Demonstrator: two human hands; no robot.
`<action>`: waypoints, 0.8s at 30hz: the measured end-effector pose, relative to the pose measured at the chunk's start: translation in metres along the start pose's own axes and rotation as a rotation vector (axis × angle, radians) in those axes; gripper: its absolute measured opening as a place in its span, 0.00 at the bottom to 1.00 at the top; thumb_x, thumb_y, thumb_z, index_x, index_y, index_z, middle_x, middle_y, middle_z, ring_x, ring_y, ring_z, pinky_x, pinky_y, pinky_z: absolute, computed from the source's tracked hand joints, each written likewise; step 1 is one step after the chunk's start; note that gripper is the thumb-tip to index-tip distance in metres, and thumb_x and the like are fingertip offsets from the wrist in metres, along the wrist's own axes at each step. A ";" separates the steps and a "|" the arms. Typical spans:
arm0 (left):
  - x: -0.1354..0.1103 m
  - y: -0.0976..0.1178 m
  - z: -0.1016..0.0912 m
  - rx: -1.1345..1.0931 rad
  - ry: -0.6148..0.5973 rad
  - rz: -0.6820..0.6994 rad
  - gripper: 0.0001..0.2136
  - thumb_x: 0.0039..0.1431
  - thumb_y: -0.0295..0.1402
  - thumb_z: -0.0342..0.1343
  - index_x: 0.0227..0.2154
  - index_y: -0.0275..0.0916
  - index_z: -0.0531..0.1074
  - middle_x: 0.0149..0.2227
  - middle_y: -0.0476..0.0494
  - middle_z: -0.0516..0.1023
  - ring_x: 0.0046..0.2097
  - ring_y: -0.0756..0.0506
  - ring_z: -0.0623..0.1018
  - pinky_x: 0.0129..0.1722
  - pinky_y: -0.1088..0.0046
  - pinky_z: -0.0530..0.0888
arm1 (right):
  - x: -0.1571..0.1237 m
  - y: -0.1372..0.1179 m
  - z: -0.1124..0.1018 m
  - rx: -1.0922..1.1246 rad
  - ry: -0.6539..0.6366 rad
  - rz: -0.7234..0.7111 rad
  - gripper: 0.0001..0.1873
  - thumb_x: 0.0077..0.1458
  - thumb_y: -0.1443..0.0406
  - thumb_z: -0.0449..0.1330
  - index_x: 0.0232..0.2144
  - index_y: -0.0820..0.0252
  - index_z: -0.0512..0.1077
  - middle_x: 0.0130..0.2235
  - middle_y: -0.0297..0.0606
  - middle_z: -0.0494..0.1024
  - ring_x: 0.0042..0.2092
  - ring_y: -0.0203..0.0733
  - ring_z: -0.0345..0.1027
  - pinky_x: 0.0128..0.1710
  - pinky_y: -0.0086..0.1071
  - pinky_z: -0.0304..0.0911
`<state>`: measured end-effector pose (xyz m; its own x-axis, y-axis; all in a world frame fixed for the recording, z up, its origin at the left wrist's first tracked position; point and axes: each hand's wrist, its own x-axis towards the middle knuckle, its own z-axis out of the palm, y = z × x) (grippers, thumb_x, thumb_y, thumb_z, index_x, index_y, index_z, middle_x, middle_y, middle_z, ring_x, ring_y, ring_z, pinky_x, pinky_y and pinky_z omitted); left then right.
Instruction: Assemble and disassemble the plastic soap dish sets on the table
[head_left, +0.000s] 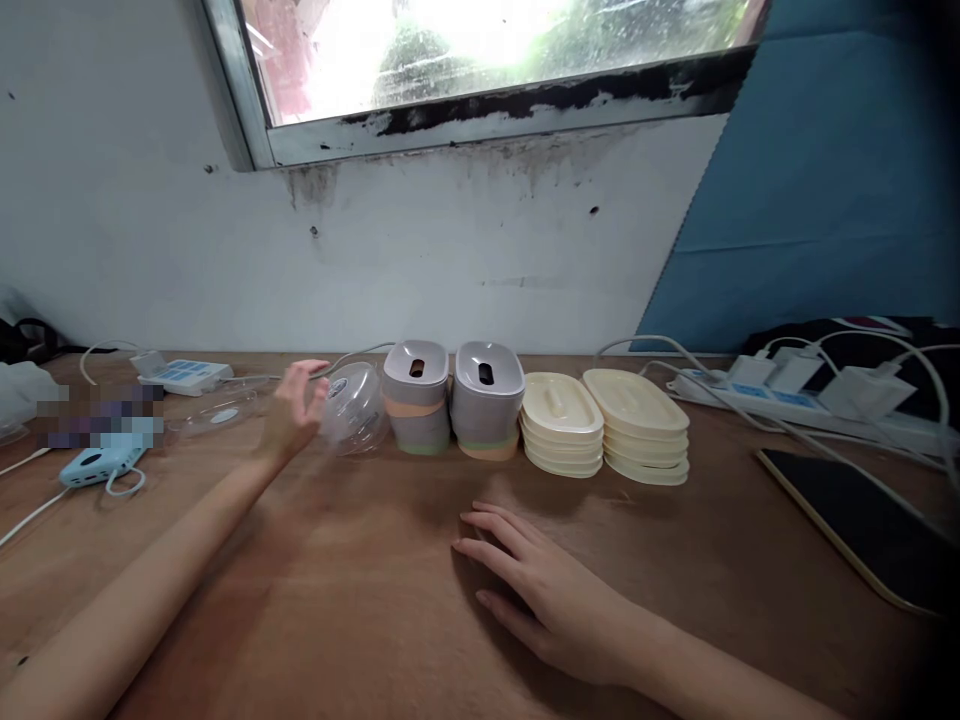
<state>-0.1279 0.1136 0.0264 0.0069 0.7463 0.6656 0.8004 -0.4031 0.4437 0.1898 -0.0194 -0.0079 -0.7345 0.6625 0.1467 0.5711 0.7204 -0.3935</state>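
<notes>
At the left, my left hand (294, 408) is beside a clear plastic container (354, 408) tipped on the table, its fingers bent and apart. Whether the fingertips touch the container I cannot tell. Another flat clear piece, perhaps a lid (217, 412), lies left of that hand. My right hand (529, 585) is low over the table in front, fingers spread, holding nothing. Two stacks of grey-lilac cups or bins with slotted tops, a left stack (417, 425) and a right stack (487, 415), stand at the middle. Right of them are two piles of cream lids, a nearer one (562, 410) and another (636, 405).
A phone or tablet (855, 525) lies at the right on the wooden table (337, 610). Behind it runs a white power strip (787, 400) with chargers and cables. At the left are a smaller power strip (187, 377) and a light-blue power bank (105, 458) with cables.
</notes>
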 end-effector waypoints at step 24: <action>0.034 -0.013 0.008 -0.663 -0.566 -0.782 0.21 0.42 0.50 0.59 0.32 0.36 0.73 0.30 0.42 0.77 0.28 0.43 0.77 0.27 0.69 0.75 | 0.002 0.000 0.000 0.020 -0.009 0.030 0.20 0.56 0.67 0.51 0.52 0.59 0.63 0.56 0.48 0.63 0.60 0.50 0.50 0.56 0.47 0.54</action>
<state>-0.1331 0.1480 0.0385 0.0508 0.9752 -0.2153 0.2371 0.1976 0.9512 0.1886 -0.0181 -0.0077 -0.7204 0.6820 0.1258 0.5858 0.6955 -0.4161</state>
